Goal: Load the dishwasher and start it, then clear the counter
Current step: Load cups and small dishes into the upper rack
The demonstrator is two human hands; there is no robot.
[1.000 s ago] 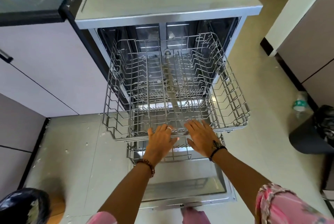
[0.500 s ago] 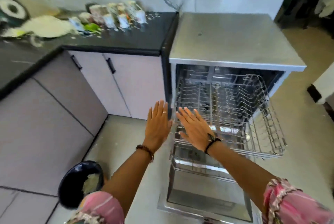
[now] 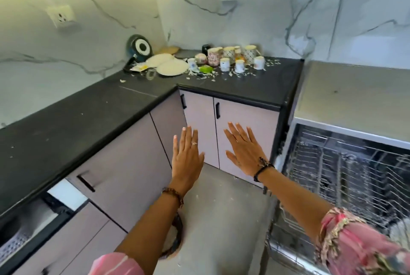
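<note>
A: Reaching forward with both hands, nothing held. Left hand (image 3: 187, 159) flat, fingers straight, grip released. Right hand (image 3: 245, 151) the same, fingers spread, grip released.

B: Touching anything?

A: No, both hang in the air in front of the cupboard doors (image 3: 241, 132), well apart from the dishes.

B: Where's the stuff to load?

A: At the far corner of the black tabletop (image 3: 66, 124): plates (image 3: 172, 67) stacked beside a pan (image 3: 139, 49) leaning on the wall, cups (image 3: 237, 58) clustered to the right, scraps scattered around them.

B: Dishwasher?

A: At right, dishwasher (image 3: 346, 163) open, rack (image 3: 350, 177) pulled out and looking bare, probably so dishes drop straight in.

B: Stage?

A: Early, I'd say. Loading not begun; open palms suggest a reach toward the dishes.
</note>
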